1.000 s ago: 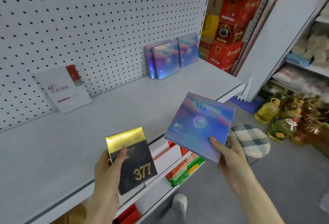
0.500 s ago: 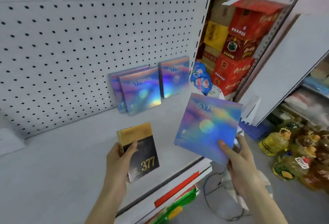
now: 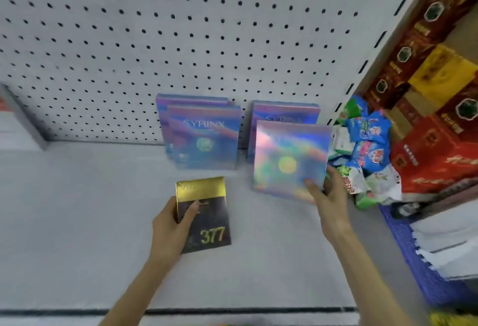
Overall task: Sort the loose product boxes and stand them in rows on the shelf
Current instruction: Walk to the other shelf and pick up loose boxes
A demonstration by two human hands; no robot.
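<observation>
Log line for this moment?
left hand: grips black-gold box | right hand: holds shiny box before right row | shelf: left row upright

Visible body: two hands and two forearms, seen above the front edge of the shelf (image 3: 77,222).

Left hand (image 3: 170,230): bare from fingertips to wrist. Left forearm (image 3: 134,292): bare along its whole visible length, slender, narrowing toward the wrist.

Right hand (image 3: 328,204): bare, with finger outlines softened by motion blur. Right forearm (image 3: 367,274): bare down to the lower border of the view, with the same slender profile.

Left thumb (image 3: 191,211): the nail appears short and plain, though blur limits certainty.
</observation>
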